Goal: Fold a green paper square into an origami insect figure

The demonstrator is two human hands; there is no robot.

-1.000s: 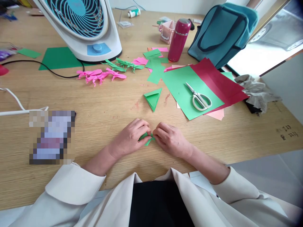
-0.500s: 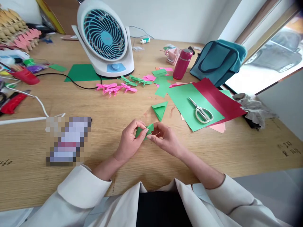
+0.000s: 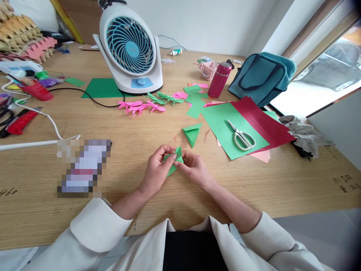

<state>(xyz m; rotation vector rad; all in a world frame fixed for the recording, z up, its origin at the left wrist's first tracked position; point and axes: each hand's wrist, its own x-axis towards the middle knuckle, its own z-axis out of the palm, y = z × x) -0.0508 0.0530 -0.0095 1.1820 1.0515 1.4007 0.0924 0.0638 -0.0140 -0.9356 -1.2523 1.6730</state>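
Between my two hands is a small piece of folded green paper (image 3: pixel 172 170), held just above the table near its front. My left hand (image 3: pixel 158 165) pinches it from the left, thumb on top. From the right, my right hand (image 3: pixel 194 168) grips its edge between thumb and fingers. A flap of the paper sticks up between the hands; part of the piece is hidden behind my fingers. Just beyond, a folded green paper triangle (image 3: pixel 192 134) lies on the table. Farther back are pink folded paper figures (image 3: pixel 138 107) and green folded paper figures (image 3: pixel 166 98).
Scissors (image 3: pixel 241 137) lie on green paper sheets (image 3: pixel 218 124) and red sheets (image 3: pixel 262 120) at right. A fan (image 3: pixel 132 52), a red flask (image 3: pixel 219 79) and a teal bag (image 3: pixel 261 79) stand behind. A blurred phone (image 3: pixel 84 167) and white cable (image 3: pixel 50 120) lie left.
The folded green paper has turned in my hands; more of it now shows below my fingers, and a flap stands up. Both hands stay close together on it. The view has shifted slightly.
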